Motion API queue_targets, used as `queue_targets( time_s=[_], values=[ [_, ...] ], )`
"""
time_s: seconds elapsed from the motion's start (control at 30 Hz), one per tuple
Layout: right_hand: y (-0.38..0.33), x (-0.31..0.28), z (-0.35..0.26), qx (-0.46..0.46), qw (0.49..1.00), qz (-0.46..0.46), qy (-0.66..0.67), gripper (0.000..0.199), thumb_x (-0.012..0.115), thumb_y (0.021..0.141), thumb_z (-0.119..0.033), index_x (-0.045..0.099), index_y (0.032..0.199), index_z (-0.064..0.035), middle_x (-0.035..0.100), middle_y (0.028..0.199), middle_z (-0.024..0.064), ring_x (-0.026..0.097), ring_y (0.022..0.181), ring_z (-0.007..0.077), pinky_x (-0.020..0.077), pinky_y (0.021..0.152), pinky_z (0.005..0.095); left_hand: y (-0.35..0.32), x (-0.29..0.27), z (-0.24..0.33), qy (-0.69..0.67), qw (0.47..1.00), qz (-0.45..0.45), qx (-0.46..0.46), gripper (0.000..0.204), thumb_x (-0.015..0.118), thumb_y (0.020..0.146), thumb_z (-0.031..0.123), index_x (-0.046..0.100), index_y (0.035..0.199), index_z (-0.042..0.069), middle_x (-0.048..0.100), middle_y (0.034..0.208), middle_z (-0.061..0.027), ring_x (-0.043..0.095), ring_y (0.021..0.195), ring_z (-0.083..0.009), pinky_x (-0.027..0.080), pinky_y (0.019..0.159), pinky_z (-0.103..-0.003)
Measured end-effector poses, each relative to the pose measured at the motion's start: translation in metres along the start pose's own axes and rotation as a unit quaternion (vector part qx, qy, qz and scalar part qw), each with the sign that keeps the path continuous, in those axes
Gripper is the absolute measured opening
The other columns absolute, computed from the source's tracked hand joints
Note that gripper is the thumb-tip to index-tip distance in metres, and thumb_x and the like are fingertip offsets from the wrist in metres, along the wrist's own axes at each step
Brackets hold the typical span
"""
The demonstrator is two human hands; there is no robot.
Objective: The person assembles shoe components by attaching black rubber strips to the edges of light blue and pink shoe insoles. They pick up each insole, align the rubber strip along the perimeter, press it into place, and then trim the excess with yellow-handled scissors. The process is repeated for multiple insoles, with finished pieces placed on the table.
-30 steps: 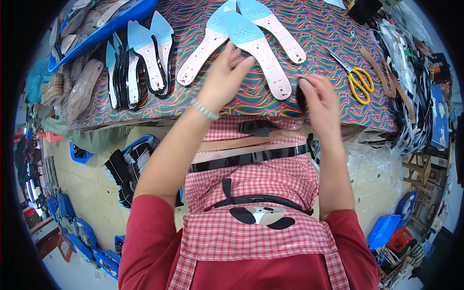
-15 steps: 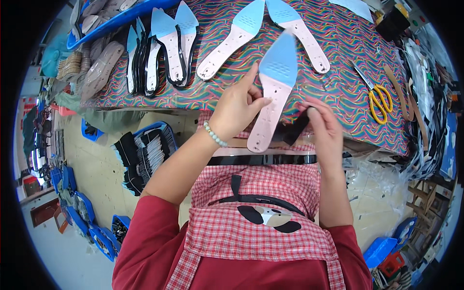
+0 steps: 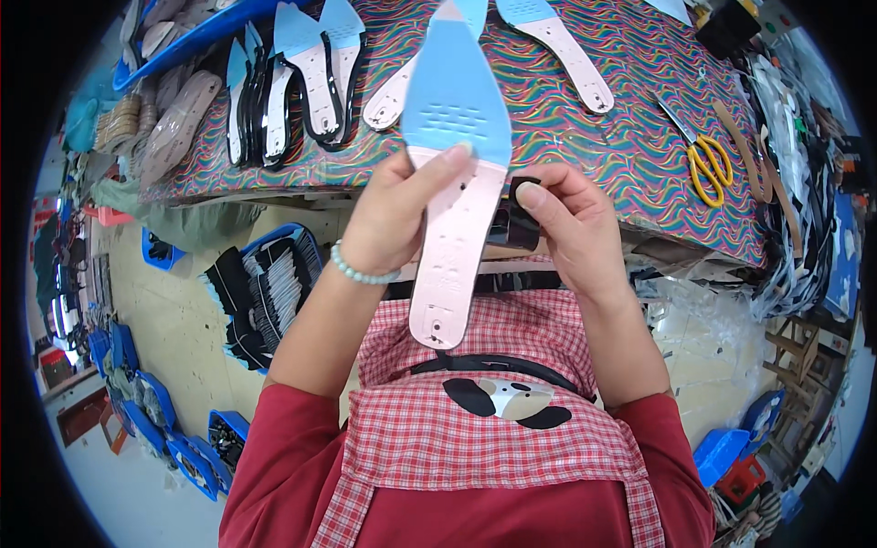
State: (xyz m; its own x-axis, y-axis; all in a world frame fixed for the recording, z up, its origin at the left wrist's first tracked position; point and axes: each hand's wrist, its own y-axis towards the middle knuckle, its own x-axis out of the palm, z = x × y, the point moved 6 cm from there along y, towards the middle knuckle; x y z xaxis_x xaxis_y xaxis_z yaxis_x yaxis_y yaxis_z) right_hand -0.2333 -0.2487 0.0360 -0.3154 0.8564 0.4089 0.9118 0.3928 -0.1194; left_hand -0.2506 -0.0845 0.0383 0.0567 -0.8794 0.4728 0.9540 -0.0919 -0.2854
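My left hand (image 3: pixel 397 215) grips a long shoe insole (image 3: pixel 446 228), pale pink at the heel and light blue at the pointed toe, with its thumb across the middle. The insole is held up above my lap, toe pointing away from me. Just right of it, my right hand (image 3: pixel 571 219) pinches a glossy black strip (image 3: pixel 521 215) between thumb and fingers. Part of the strip passes behind the insole, so I cannot tell whether the two are joined. Another insole (image 3: pixel 388 100) lies on the table partly hidden behind the held one, and one more (image 3: pixel 575 68) lies to its right.
Black-edged insoles (image 3: pixel 315 82) are grouped at the table's left, near a blue tray (image 3: pixel 137 68). Yellow-handled scissors (image 3: pixel 708 169) and tan strips (image 3: pixel 744 151) lie on the right of the patterned tabletop (image 3: pixel 630 155). A blue basket (image 3: pixel 311 251) with black-and-white pieces stands below left.
The insole has come nearer to me and leftward, and my left thumb now lies on its face. My right hand has moved slightly left and up, bringing the black strip close beside the insole.
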Motion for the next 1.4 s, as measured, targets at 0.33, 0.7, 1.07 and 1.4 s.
queue_targets(
  time_s=[0.33, 0.7, 1.07, 1.4],
  values=[
    [-0.001, 0.015, -0.02, -0.018, 0.998, -0.018, 0.062, 0.014, 0.067, 0.087, -0.006, 0.06, 0.098, -0.0011, 0.065, 0.095, 0.0038, 0.061, 0.087, 0.0079, 0.0501, 0.079, 0.0225, -0.024, 0.02, 0.011, 0.085, 0.994, 0.016, 0.065, 0.033, 0.063, 0.088, 0.008, 0.055, 0.118, -0.001, 0.064, 0.111, -0.0122, 0.062, 0.099, -0.0173, 0.049, 0.086, -0.032],
    [-0.021, 0.028, -0.063, -0.242, 0.886, -0.019, -0.396, 0.014, 0.067, 0.081, -0.005, 0.063, 0.094, -0.0014, 0.058, 0.089, 0.0112, 0.059, 0.083, 0.0223, 0.0476, 0.074, 0.0326, -0.025, 0.038, 0.03, 0.258, 0.946, -0.061, 0.186, 0.039, 0.063, 0.088, 0.017, 0.055, 0.122, -0.003, 0.057, 0.121, -0.0162, 0.055, 0.111, -0.0205, 0.047, 0.091, -0.035],
    [-0.014, 0.031, -0.025, -0.119, 0.989, 0.026, -0.087, 0.022, 0.054, 0.095, -0.012, 0.058, 0.107, 0.0061, 0.064, 0.096, 0.0125, 0.059, 0.083, 0.0143, 0.0479, 0.073, 0.0292, -0.022, 0.037, 0.037, 0.04, 0.969, -0.032, 0.242, 0.049, 0.044, 0.097, 0.04, 0.057, 0.114, -0.004, 0.062, 0.099, -0.0194, 0.059, 0.105, -0.0334, 0.038, 0.103, -0.051],
    [-0.041, 0.026, -0.01, 0.017, 0.988, -0.041, -0.149, 0.011, 0.063, 0.089, -0.01, 0.058, 0.089, -0.0002, 0.059, 0.086, 0.0057, 0.056, 0.075, 0.0129, 0.0462, 0.069, 0.0264, -0.021, 0.051, 0.04, 0.004, 0.979, 0.015, 0.204, 0.049, 0.047, 0.097, 0.04, 0.053, 0.118, -0.004, 0.059, 0.092, -0.0147, 0.061, 0.077, -0.0211, 0.053, 0.066, -0.035]
  ],
)
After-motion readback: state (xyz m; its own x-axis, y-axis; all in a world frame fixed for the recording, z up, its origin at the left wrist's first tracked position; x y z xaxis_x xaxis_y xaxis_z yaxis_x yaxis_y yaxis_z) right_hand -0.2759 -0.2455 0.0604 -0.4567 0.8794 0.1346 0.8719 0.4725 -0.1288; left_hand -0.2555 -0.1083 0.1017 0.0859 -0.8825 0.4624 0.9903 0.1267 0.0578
